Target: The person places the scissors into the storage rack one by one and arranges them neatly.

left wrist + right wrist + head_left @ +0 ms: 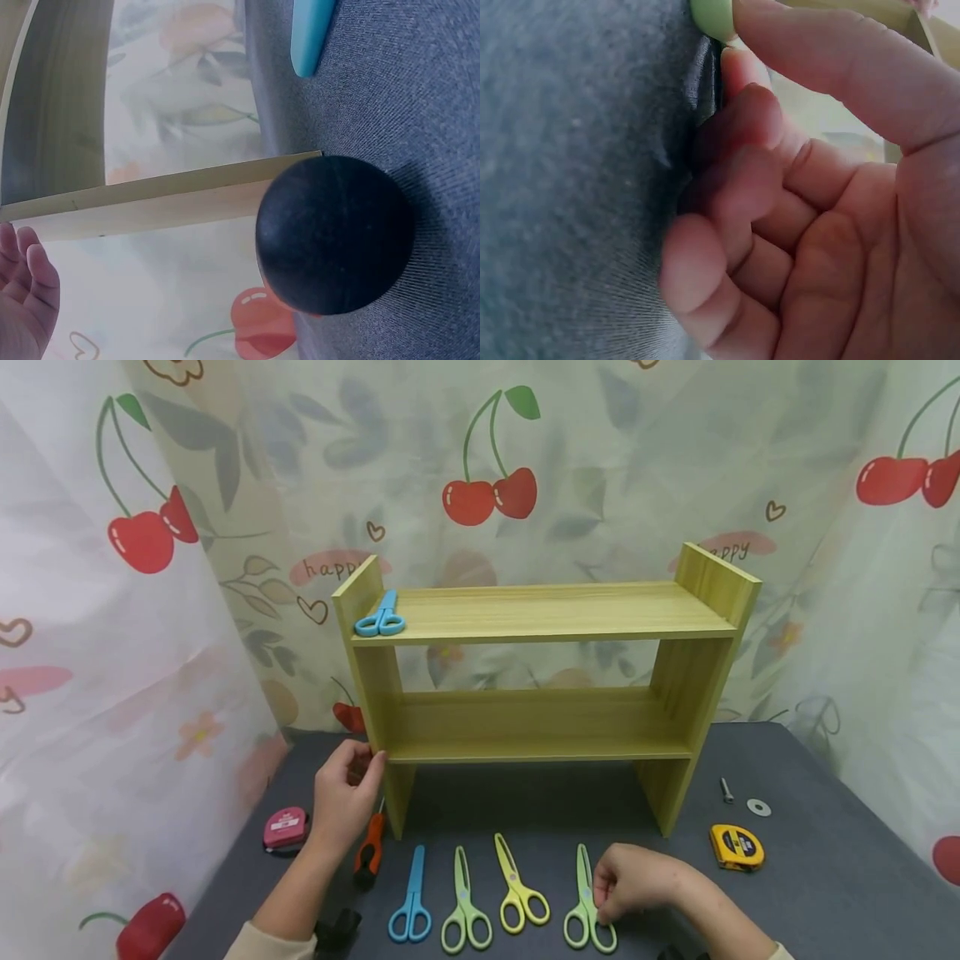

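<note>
In the head view my left hand (347, 793) is at the left side panel of a two-tier wooden shelf (525, 727), thumb and forefinger gripping its front edge; the left wrist view shows the other fingers (43, 281) loosely bent beside the panel. My right hand (637, 881) pinches the handle of the rightmost green scissors (584, 881), which lie on the table. The thumb against the green handle (716, 19) shows in the right wrist view. Blue scissors (409, 902), another green pair (462, 906) and yellow scissors (516, 885) lie left of it. Another blue pair (384, 614) lies on the top shelf.
A screwdriver (371, 843) and a pink tape measure (286, 828) lie near my left forearm. To the right are a yellow tape measure (737, 847), a bolt (726, 790) and a washer (759, 807). A patterned curtain (600, 468) hangs behind the dark table (810, 893).
</note>
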Motion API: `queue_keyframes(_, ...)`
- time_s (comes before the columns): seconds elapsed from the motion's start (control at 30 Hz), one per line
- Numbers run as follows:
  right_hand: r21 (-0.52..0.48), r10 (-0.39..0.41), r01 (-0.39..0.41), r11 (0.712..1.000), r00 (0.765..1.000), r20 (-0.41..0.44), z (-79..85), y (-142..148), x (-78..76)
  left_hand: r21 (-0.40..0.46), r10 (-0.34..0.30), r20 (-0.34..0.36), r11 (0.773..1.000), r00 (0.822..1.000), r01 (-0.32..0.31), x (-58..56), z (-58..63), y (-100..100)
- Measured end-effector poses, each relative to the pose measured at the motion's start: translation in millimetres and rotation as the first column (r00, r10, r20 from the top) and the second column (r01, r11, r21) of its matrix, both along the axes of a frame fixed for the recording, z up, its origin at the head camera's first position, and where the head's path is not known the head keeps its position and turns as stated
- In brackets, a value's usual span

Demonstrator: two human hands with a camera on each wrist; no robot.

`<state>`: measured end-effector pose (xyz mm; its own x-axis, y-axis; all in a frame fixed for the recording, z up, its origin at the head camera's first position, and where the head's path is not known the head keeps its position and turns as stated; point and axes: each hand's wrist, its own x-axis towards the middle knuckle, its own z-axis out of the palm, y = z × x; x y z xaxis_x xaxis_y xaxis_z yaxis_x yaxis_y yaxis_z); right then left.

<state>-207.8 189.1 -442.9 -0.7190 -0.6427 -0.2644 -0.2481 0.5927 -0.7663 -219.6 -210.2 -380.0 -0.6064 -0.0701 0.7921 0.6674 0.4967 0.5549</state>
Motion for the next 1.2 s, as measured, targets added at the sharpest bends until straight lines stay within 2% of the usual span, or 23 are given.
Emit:
queue_keyframes(0.1,0.031,-0.021,0.022,0.999,0.999,-0.033,0.1,-1,2.8,-0.001,0.000,-0.001,1.000,1.000,0.000,-0.2,-0.1,0)
queue_keyframes(0.2,0.062,-0.020,0.027,0.998,0.995,-0.101,0.8,-4,5.7,-0.004,-0.001,-0.002,1.000,1.000,0.001,0.6,0.8,0)
queue_keyframes(0.4,0.141,-0.022,0.055,0.989,0.973,-0.229,1.3,-11,9.5,-0.010,0.001,-0.022,1.000,1.000,-0.001,0.5,2.5,0)
queue_keyframes(0.6,0.195,-0.062,0.128,0.972,0.947,-0.315,4.9,-8,9.1,-0.005,0.008,-0.026,1.000,1.000,-0.008,-16.3,-17.0,-10)
queue_keyframes(0.77,0.155,-0.080,0.138,0.978,0.941,-0.329,16.3,2,8.5,-0.006,0.000,-0.021,1.000,1.000,0.000,-24.8,-27.7,-16)
queue_keyframes(1.07,0.100,-0.119,0.151,0.983,0.955,-0.271,39.7,25,9.9,-0.005,-0.012,-0.025,1.000,1.000,0.012,-24.3,-27.8,-16)
queue_keyframes(1.2,0.069,-0.139,0.164,0.984,0.950,-0.281,52.4,35,13.2,-0.002,-0.007,-0.021,1.000,1.000,0.007,-24.5,-27.8,-16)
